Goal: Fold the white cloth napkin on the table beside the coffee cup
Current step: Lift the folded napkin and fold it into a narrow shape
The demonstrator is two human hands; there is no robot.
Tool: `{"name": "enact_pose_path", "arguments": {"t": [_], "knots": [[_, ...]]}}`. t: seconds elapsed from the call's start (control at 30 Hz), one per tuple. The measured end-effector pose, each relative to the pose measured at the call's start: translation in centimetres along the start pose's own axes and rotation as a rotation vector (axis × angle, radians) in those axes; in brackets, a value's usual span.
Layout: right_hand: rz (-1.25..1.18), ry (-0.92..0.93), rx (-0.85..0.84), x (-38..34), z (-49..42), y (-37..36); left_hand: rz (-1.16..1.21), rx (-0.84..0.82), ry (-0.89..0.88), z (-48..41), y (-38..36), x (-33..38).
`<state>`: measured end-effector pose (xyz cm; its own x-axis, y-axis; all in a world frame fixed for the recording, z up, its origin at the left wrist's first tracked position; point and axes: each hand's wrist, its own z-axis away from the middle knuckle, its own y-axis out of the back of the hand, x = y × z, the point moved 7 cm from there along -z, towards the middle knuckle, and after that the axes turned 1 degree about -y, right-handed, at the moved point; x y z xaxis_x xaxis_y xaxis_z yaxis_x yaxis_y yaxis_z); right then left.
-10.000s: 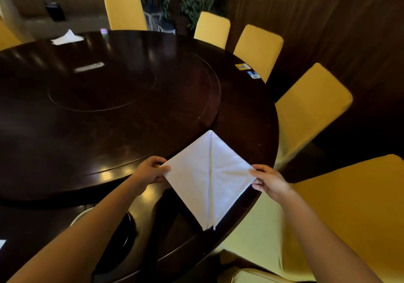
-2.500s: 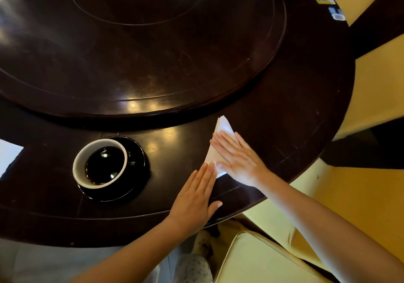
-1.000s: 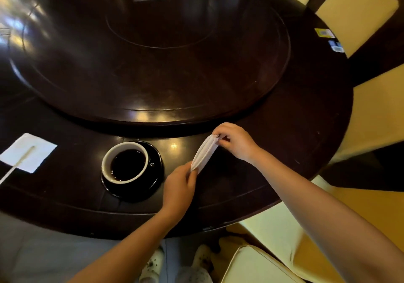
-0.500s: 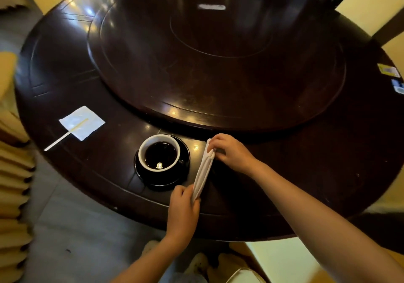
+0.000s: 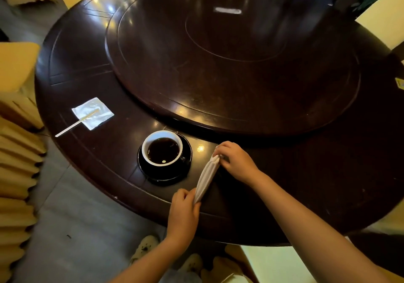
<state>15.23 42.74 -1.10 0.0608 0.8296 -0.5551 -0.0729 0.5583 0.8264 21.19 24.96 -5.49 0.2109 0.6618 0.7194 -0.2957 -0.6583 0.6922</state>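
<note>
Task item: white cloth napkin (image 5: pixel 207 179), gathered into a narrow, ridged strip, slanting from lower centre up toward centre right of the frame.
Location: just right of the black round saucer (image 5: pixel 166 176), above the near band of the dark round wooden table (image 5: pixel 98 151). Close beside the cup, apart from it. Contact with the tabletop not determinable.
Left hand (image 5: pixel 182 215): fingers curled round the lower end of the strip, gripping it.
Right hand (image 5: pixel 237 163): fingertips pinching the upper end, knuckles raised.
Change noted: ten seconds back, spread flat as a broad kite shape at the table edge. Shortly after, pressed flat under both palms. Within the last second, taken up slim by its two ends and brought in next to the saucer.
Meaning for task: folding judged largely complete. Remaining work probably limited to laying the strip down beside the cup and letting go.
Container one: coffee cup (image 5: pixel 161 132), white inside, dark outside, lower centre of the frame. Filled fairly high with dark coffee (image 5: pixel 162 151), one small glint near the front rim.
Container two: the saucer, carrying the cup only, so far as visible.
Risk: liquid-filled cup next to the working area, so a knock to the saucer likely to slop coffee toward white cloth.
Other items: raised dark turntable (image 5: pixel 218 75) across upper centre. Small white square paper (image 5: pixel 93 113) with a thin pale stick (image 5: pixel 74 125) laid over it, left centre.
</note>
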Motion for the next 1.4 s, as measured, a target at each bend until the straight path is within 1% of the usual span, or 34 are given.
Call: {"name": "enact_pose_path", "arguments": {"t": [0.1,0.17,0.27,0.33,0.43,0.5,0.63,0.73,0.97,1.03,1.17,1.27,1.4], "knots": [[-0.047,-0.101,-0.003,1.1,-0.4,-0.3,-0.04,-0.015,0.0,0.3,0.1,0.0],[-0.02,-0.155,-0.014,2.1,-0.5,-0.5,-0.063,-0.017,-0.003,0.5,-0.3,-0.2],[0.127,-0.151,-0.051,3.4,-0.3,-1.5,-0.07,-0.029,-0.012,0.8,-0.5,-0.5],[0.224,-0.135,-0.047,3.8,-0.3,-1.5,-0.064,-0.035,-0.013,0.8,-0.6,-0.6],[0.307,-0.119,-0.056,3.9,-0.1,-1.0,-0.064,-0.037,-0.017,0.6,-0.6,-0.7],[0.333,-0.146,-0.059,4.6,0.5,-0.8,-0.052,-0.052,-0.025,0.6,-0.5,-0.7],[0.288,-0.279,-0.017,6.3,1.8,-0.5,-0.025,-0.11,-0.052,0.4,-0.7,-0.7],[0.264,-0.342,0.025,6.5,1.9,-0.6,-0.011,-0.14,-0.058,0.5,-0.9,-1.0],[0.395,-0.423,0.023,6.4,2.2,-0.2,-0.009,-0.156,-0.062,0.1,-0.6,-1.0],[0.399,-0.463,0.044,6.5,2.4,-0.2,-0.012,-0.16,-0.072,0.0,-0.5,-1.0],[0.369,-0.557,0.116,6.7,2.9,-0.1,-0.001,-0.159,-0.074,0.0,-0.4,-0.8],[0.326,-0.682,0.17,7.6,4.0,0.2,-0.004,-0.156,-0.068,0.1,-0.2,-0.8],[0.265,-0.779,0.198,8.3,5.7,0.4,-0.043,-0.17,-0.093,0.6,0.0,-0.4]]}}
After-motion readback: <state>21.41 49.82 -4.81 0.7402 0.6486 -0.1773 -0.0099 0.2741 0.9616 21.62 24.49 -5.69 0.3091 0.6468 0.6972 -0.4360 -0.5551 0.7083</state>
